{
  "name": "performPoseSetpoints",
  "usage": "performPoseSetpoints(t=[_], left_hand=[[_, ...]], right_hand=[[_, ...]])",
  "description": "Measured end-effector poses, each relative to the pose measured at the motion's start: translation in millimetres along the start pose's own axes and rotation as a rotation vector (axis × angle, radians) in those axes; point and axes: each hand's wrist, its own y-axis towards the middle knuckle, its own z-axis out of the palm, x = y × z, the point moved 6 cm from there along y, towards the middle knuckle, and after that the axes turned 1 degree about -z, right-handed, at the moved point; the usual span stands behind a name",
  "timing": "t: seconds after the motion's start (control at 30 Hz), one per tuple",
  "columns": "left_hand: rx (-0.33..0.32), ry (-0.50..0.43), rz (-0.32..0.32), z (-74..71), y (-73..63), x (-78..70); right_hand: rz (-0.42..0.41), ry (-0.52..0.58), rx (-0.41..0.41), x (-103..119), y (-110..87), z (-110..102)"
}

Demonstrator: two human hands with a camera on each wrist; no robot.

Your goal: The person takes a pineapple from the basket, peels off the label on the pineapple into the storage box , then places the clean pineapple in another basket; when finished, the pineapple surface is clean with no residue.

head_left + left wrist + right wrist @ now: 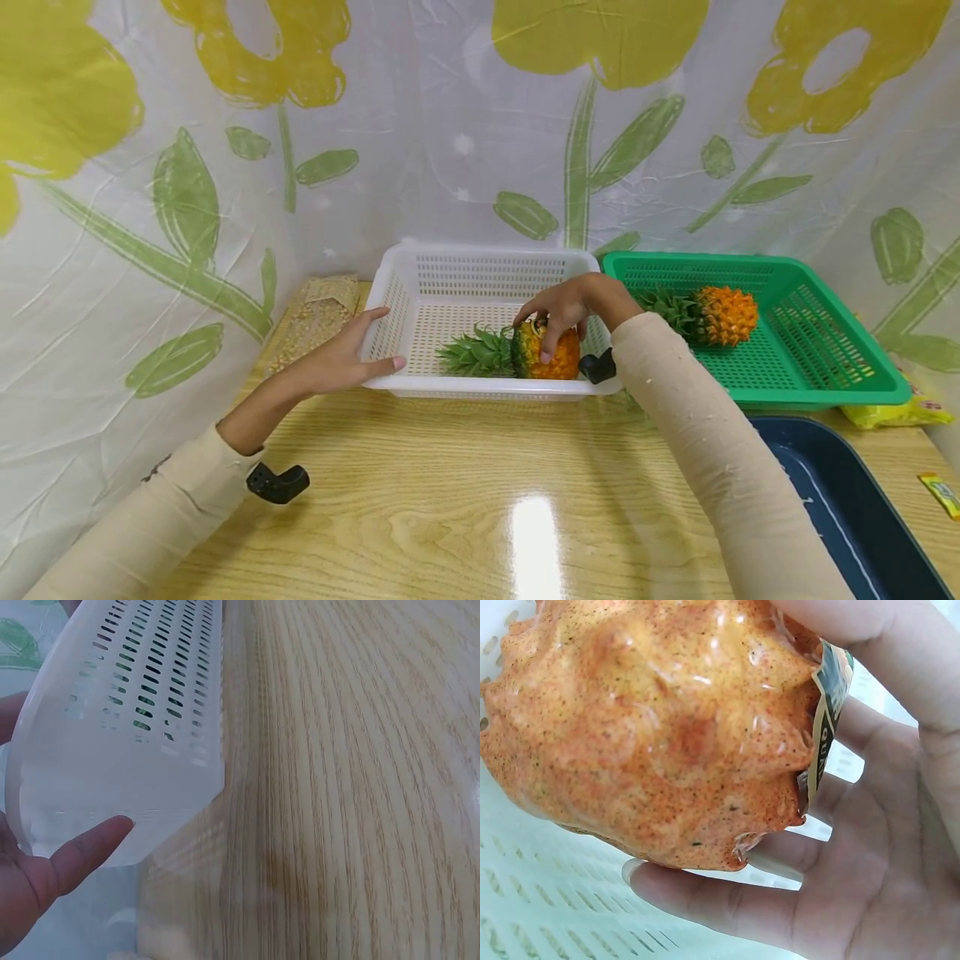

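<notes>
My right hand (pixel 562 310) is inside the white basket (pixel 420 385), with its fingers and thumb round the body of a small orange pineapple (pixel 558 354). The fruit lies on its side, its green leafy crown pointing left. Close up in the right wrist view, the pineapple (pixel 652 735) has bumpy, shiny skin and a dark paper label (pixel 829 712) beside my fingers. My left hand (pixel 341 354) holds the basket's front left corner. In the left wrist view, the thumb (pixel 94 851) lies against the slotted plastic wall (pixel 142 772).
Right of the white basket, a green basket (pixel 810 396) holds another pineapple (pixel 726 317). A dark blue tray (pixel 832 467) stands in front of it. Yellow packets (pixel 896 412) lie at the right, and a clear bag of pale kernels (pixel 311 321) stands at the left. A flowered curtain (pixel 420 150) hangs behind.
</notes>
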Motion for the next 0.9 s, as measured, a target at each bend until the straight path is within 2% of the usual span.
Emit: performPoseSetpoints(t=[0.4, 0.9], left_hand=[[0.020, -0.044, -0.013, -0.3, -4.8, 1.0], [0.022, -0.070, -0.033, 1.1, -1.7, 4.4]], right_hand=[[-0.028, -0.040, -0.036, -0.9, -2.9, -1.3], [-0.055, -0.021, -0.094, -3.5, -2.6, -5.9]])
